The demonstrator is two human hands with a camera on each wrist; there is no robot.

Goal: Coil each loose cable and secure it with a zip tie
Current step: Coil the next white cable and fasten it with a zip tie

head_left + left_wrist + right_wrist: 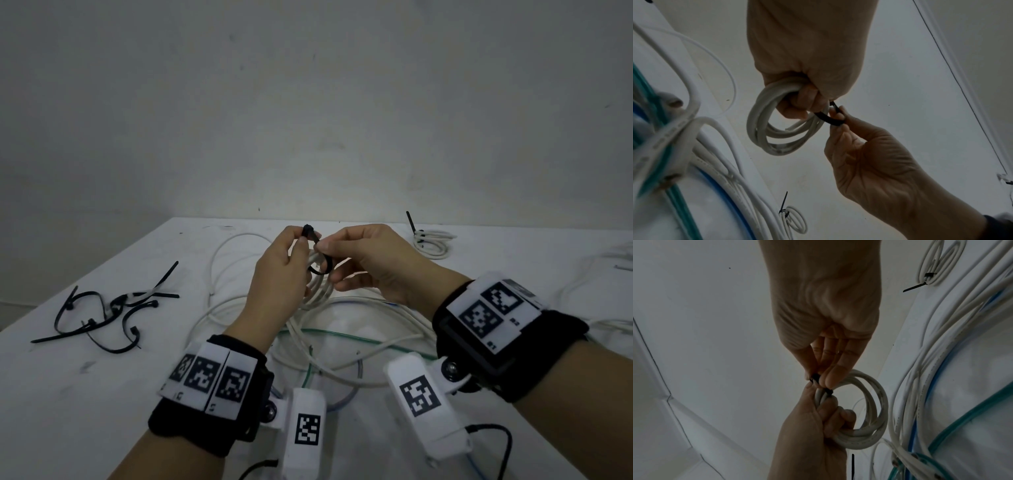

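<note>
We hold the white coil [317, 281] up over the middle of the desk [102, 377], clear of its surface. Our left hand [277, 274] has its fingers curled round the bunched turns, and its thumb and forefinger also pinch the head of the black zip tie [322, 263]. Our right hand [366, 263] pinches the tie's loop, which passes round the turns just beside the left fingers [797, 104]; the loop looks slack, so we judge the cinching not yet finished.

The cable seems light but springy: the turns will likely fan apart if the left grip eases, so it is best held right where the tie crosses. The tie is thin, smooth and stiffish, easy to let slip, so we take it by the tail close to the head.

Spare ties [109, 308] lie near the left edge, a finished bundle [431, 241] sits by the far edge, and loose cables [342, 339] sprawl under our wrists.
</note>
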